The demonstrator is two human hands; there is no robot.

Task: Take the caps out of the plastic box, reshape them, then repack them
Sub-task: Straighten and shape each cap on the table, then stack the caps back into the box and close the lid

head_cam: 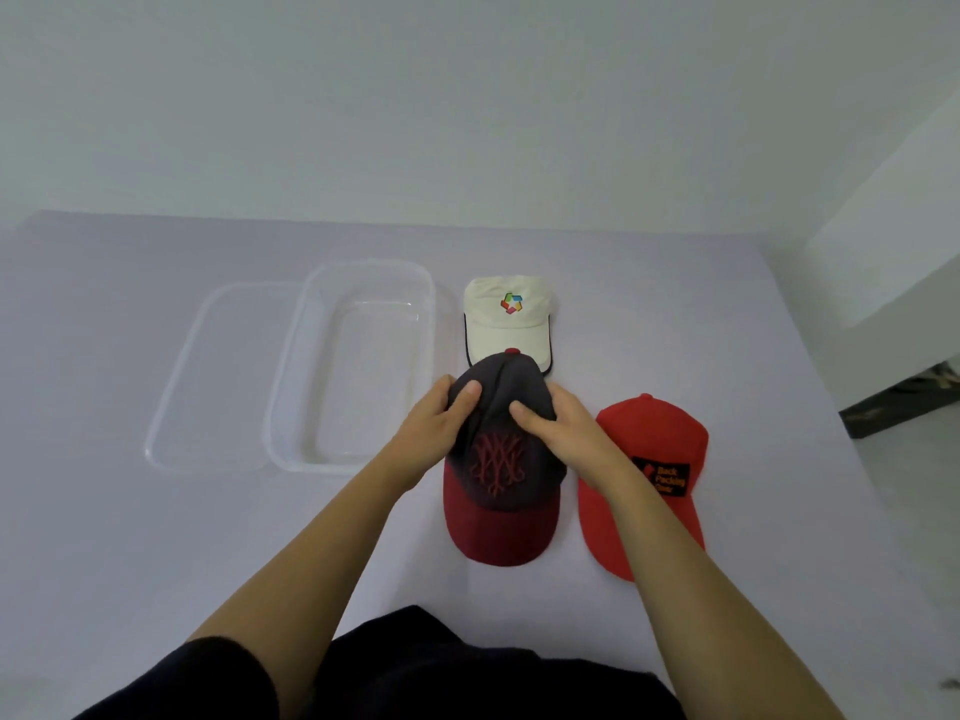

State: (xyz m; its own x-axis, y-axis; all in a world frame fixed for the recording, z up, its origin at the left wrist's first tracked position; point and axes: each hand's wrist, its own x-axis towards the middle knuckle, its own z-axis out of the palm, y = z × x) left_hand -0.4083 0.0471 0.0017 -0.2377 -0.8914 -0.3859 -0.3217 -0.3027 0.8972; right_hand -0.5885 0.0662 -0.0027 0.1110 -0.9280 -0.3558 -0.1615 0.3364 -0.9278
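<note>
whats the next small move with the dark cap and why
Probably smooth the crown of the dark cap outward with both thumbs until it rounds out. The left hand and right hand grip its crown, which looks creased near the top, while the white cap and red cap lie on the table and the plastic box stands empty.

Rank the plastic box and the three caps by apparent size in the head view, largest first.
1. plastic box.
2. dark cap and red cap: too alike to rank.
3. white cap, though farther off, so unsure.
</note>
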